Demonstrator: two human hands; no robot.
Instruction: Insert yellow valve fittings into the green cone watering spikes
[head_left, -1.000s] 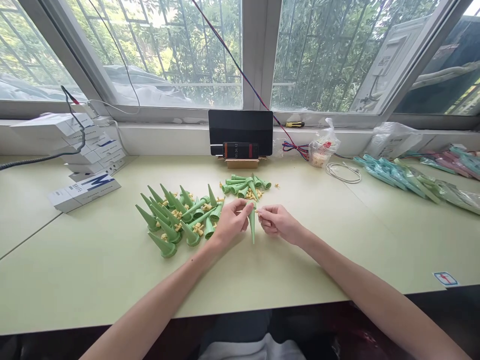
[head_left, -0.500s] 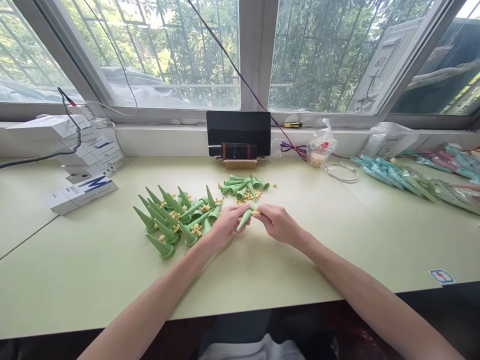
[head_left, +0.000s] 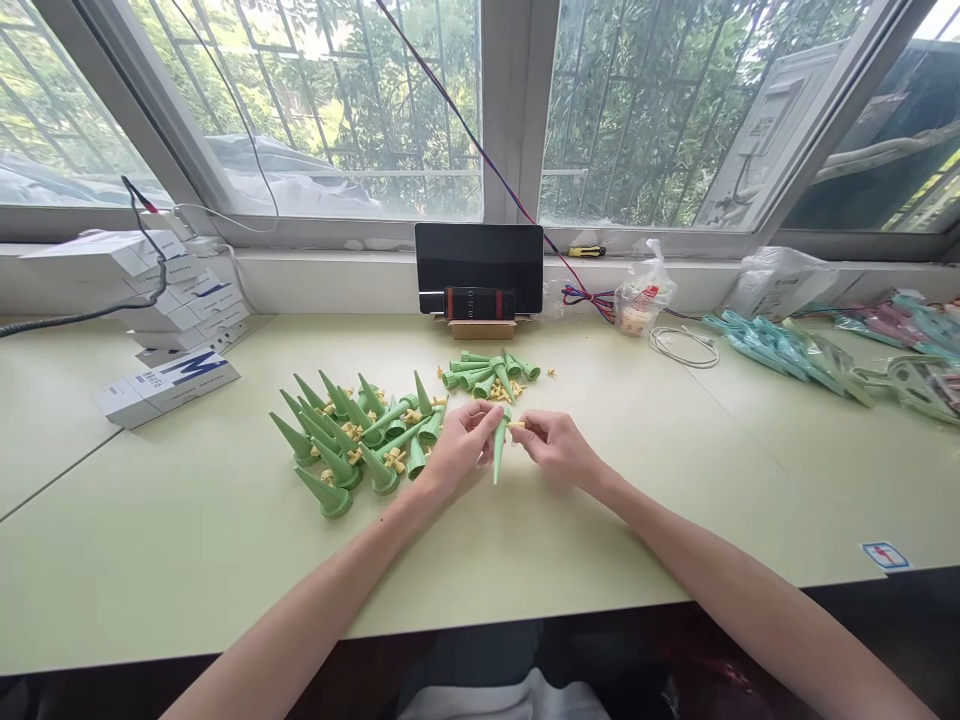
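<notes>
My left hand (head_left: 469, 440) is closed on the wide collar of a green plastic cone-shaped spike (head_left: 500, 450), whose tip points down toward me. At the collar's right side, my right hand (head_left: 559, 447) pinches a small yellow plastic valve piece (head_left: 517, 425), which touches the spike or sits right beside it. Left of my hands spreads a group of green spikes (head_left: 330, 495) with yellow pieces (head_left: 394, 459) on or among them. Beyond my hands lies a smaller pile of green spikes (head_left: 472, 378) and loose yellow pieces (head_left: 491, 392).
A dark tablet (head_left: 480, 262) and a phone (head_left: 480, 303) stand at the back on a cardboard holder (head_left: 482, 329). White boxes (head_left: 169, 388) are stacked on the left. To the right are a coiled white cable (head_left: 683, 347), a plastic bag (head_left: 643, 295) and bagged blue parts (head_left: 776, 345).
The held spike has turned from slanting down-left to pointing nearly straight toward me. My right hand keeps its pinch on the yellow piece at the collar.
</notes>
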